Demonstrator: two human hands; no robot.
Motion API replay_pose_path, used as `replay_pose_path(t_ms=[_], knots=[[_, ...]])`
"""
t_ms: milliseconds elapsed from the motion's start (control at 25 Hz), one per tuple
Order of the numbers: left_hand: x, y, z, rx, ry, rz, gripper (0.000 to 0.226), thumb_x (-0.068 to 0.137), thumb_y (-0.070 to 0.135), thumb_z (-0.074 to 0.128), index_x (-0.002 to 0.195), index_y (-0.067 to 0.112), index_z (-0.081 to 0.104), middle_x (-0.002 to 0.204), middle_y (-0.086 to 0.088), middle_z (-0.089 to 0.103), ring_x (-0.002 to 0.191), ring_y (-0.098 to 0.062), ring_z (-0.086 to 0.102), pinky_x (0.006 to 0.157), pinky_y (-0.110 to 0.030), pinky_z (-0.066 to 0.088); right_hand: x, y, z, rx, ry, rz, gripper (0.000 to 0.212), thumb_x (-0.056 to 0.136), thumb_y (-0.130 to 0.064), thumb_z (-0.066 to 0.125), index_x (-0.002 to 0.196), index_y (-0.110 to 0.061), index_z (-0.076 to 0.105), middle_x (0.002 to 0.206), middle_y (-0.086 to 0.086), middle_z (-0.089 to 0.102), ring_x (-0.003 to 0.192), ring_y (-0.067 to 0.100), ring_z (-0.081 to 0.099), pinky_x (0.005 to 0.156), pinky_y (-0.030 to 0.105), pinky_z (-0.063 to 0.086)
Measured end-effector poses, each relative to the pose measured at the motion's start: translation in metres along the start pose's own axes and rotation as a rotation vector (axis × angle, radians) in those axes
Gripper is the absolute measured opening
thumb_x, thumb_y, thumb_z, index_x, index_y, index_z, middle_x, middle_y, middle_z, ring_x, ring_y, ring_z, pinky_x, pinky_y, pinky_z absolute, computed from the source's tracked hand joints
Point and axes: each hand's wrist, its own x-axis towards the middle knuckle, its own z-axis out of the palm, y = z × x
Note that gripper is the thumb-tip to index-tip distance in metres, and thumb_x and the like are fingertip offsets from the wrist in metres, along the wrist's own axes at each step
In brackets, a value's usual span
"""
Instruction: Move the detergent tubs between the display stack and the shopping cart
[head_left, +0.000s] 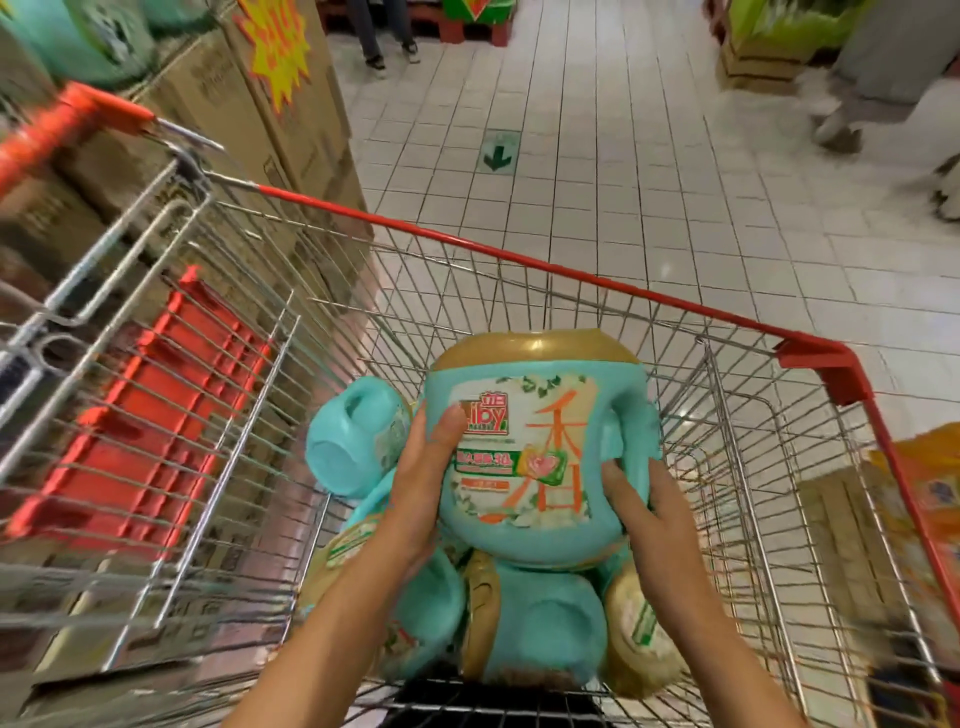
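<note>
The detergent tub (535, 467) is teal, its lid (535, 345) gold (orange lettering, leafy label); the shopping cart (571, 273) rim is red.

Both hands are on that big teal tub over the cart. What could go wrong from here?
1. The held tub is clamped only between the left hand and right hand on its rounded sides; it might slip and drop.
2. The tubs below lie tumbled on their sides, so one set on top could roll off.
</note>
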Motion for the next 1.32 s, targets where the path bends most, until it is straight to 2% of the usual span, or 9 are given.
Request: replay_pose_path(t_ms=[80, 200, 360, 440, 560, 720, 800, 1080, 1320], knots=[[-0.01, 0.006, -0.004, 0.014, 0.017, 0.019, 0.063, 0.074, 0.054, 0.067, 0.126, 0.019, 0.059, 0.117, -0.009, 0.07, 0.107, -0.028, 0.068, 0.08, -0.038, 0.058, -0.002, -0.008, 0.004, 0.022, -0.049, -0.074, 0.029, 0.081, -0.043, 0.061, 0.104, -0.025, 0.062, 0.093, -0.006, 0.07, 0.087, 0.011, 0.068, 0.07, 0.028, 0.055], [-0.025, 0.019, -0.013, 0.011, 0.053, 0.068, 0.034, 0.079, 0.048, 0.066, 0.108, 0.032, 0.07, 0.107, -0.005, 0.074, 0.098, -0.022, 0.071, 0.073, -0.031, 0.058, -0.001, -0.021, 0.019, 0.093, -0.083, -0.159, 0.039, 0.08, -0.042, 0.061, 0.106, -0.013, 0.06, 0.087, -0.012, 0.069, 0.082, 0.004, 0.066, 0.066, 0.018, 0.051], [-0.06, 0.039, -0.023, -0.06, 0.177, 0.134, 0.061, 0.075, 0.055, 0.063, 0.126, 0.021, 0.06, 0.115, -0.01, 0.071, 0.103, -0.029, 0.069, 0.079, -0.044, 0.059, -0.009, -0.043, 0.045, 0.076, -0.153, -0.258, 0.052, 0.071, -0.06, 0.06, 0.101, -0.018, 0.06, 0.09, 0.001, 0.067, 0.087, 0.023, 0.065, 0.076, 0.039, 0.053], [-0.083, 0.049, -0.021, -0.088, 0.256, 0.19, 0.076, 0.07, 0.058, 0.064, 0.132, 0.016, 0.055, 0.118, -0.013, 0.069, 0.106, -0.033, 0.067, 0.086, -0.05, 0.057, -0.013, -0.055, 0.053, 0.06, -0.232, -0.317, 0.052, 0.07, -0.062, 0.059, 0.101, -0.02, 0.06, 0.092, -0.001, 0.067, 0.087, 0.02, 0.065, 0.077, 0.039, 0.053], [-0.122, 0.055, -0.02, -0.127, 0.415, 0.294, 0.07, 0.076, 0.053, 0.058, 0.132, 0.011, 0.055, 0.12, -0.016, 0.068, 0.109, -0.037, 0.065, 0.09, -0.053, 0.054, -0.024, -0.072, 0.063, 0.046, -0.422, -0.431, 0.043, 0.075, -0.059, 0.057, 0.101, -0.024, 0.06, 0.086, -0.01, 0.066, 0.079, 0.005, 0.063, 0.069, 0.024, 0.053], [-0.186, 0.054, -0.025, -0.2, 0.573, 0.407, 0.067, 0.079, 0.051, 0.061, 0.134, 0.013, 0.053, 0.12, -0.014, 0.068, 0.107, -0.033, 0.067, 0.088, -0.048, 0.057, -0.057, -0.085, 0.082, 0.064, -0.647, -0.47, 0.031, 0.076, -0.057, 0.059, 0.096, -0.033, 0.06, 0.091, 0.004, 0.065, 0.085, 0.023, 0.064, 0.075, 0.044, 0.054], [-0.221, 0.052, -0.033, -0.213, 0.671, 0.462, 0.075, 0.073, 0.055, 0.063, 0.133, 0.013, 0.054, 0.119, -0.013, 0.069, 0.106, -0.032, 0.068, 0.085, -0.046, 0.058, -0.08, -0.086, 0.099, 0.076, -0.748, -0.479, 0.032, 0.074, -0.057, 0.06, 0.095, -0.033, 0.061, 0.088, -0.002, 0.066, 0.084, 0.019, 0.064, 0.076, 0.045, 0.053], [-0.355, 0.044, -0.083, -0.245, 1.006, 0.648, 0.074, 0.072, 0.058, 0.064, 0.131, 0.014, 0.055, 0.12, -0.014, 0.068, 0.109, -0.034, 0.066, 0.091, -0.051, 0.054, -0.187, -0.078, 0.182, 0.133, -1.146, -0.499, 0.041, 0.073, -0.055, 0.059, 0.102, -0.026, 0.061, 0.085, -0.015, 0.067, 0.078, 0.0, 0.062, 0.067, 0.017, 0.049], [-0.487, 0.042, -0.148, -0.216, 1.19, 0.756, 0.072, 0.075, 0.055, 0.064, 0.132, 0.013, 0.054, 0.12, -0.014, 0.068, 0.108, -0.032, 0.067, 0.088, -0.048, 0.056, -0.328, -0.062, 0.254, 0.197, -1.334, -0.447, 0.05, 0.074, -0.056, 0.06, 0.107, -0.018, 0.06, 0.09, -0.003, 0.065, 0.083, 0.015, 0.062, 0.072, 0.038, 0.05]])
